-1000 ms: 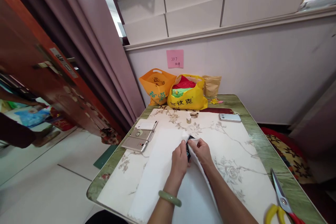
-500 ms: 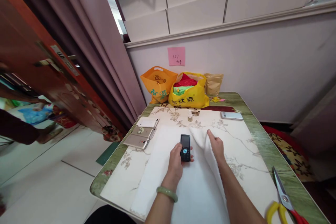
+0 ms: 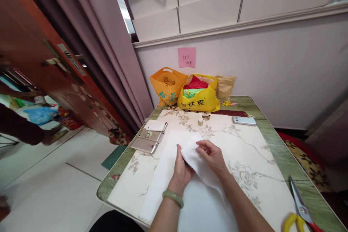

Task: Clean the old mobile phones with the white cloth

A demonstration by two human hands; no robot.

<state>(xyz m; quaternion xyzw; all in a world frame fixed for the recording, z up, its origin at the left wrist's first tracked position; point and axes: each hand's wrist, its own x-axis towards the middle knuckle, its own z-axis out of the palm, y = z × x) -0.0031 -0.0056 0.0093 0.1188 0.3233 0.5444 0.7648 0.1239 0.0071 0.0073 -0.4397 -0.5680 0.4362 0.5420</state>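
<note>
Cut off at the lower right, scissors (image 3: 302, 210) with yellow and red handles. Gripped in the cupped left hand (image 3: 182, 170), a dark phone (image 3: 185, 161), mostly hidden under a white cloth (image 3: 196, 156), with just a sliver in sight. Pinching the cloth's raised flap, the right hand (image 3: 215, 158). At left, three phones (image 3: 151, 135) in a row, with markings too small to read. Farther back, a small bottle (image 3: 200, 120) beside a brownish object (image 3: 206, 117), hard to identify. On the orange bag (image 3: 168, 86), "香" before a warped character; on the yellow bag (image 3: 199, 105), "达克" after a creased one. On the wall (image 3: 258, 50), a pink note (image 3: 186, 57) reading "357" above unclear handwriting.
</note>
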